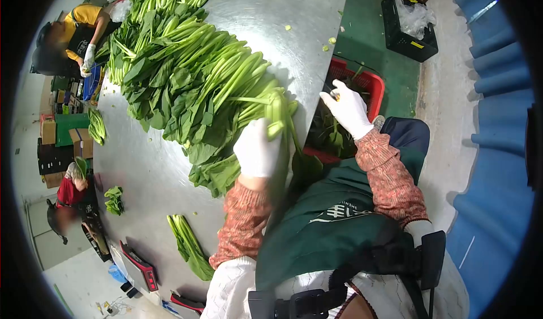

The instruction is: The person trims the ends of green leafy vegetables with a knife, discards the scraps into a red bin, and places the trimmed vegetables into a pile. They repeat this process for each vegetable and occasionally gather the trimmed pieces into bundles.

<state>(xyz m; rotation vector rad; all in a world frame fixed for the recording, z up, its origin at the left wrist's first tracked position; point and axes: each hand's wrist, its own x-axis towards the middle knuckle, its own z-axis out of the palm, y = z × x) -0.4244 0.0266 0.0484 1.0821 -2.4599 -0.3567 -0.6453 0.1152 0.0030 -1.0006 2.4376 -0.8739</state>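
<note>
My left hand [257, 149], in a white glove, is closed around a leafy green vegetable [275, 108]. Its pale stalks point up past my fingers, blurred, and dark leaves hang by my apron. A long pile of the same greens [192, 76] lies on the metal table just beyond this hand. My right hand [348, 110], also gloved, is closed over the red crate [373, 87] beside the table edge. A small orange spot shows between its fingers, but I cannot make out the thing held. Loose leaves lie inside the crate.
A bunch of greens [189, 245] lies apart on the metal table [153, 172], near red-edged scales [141, 268]. Two other people stand across the table, one in a yellow sleeve [85, 14], one in red [68, 189]. A black crate [407, 30] with plastic bags stands on the floor.
</note>
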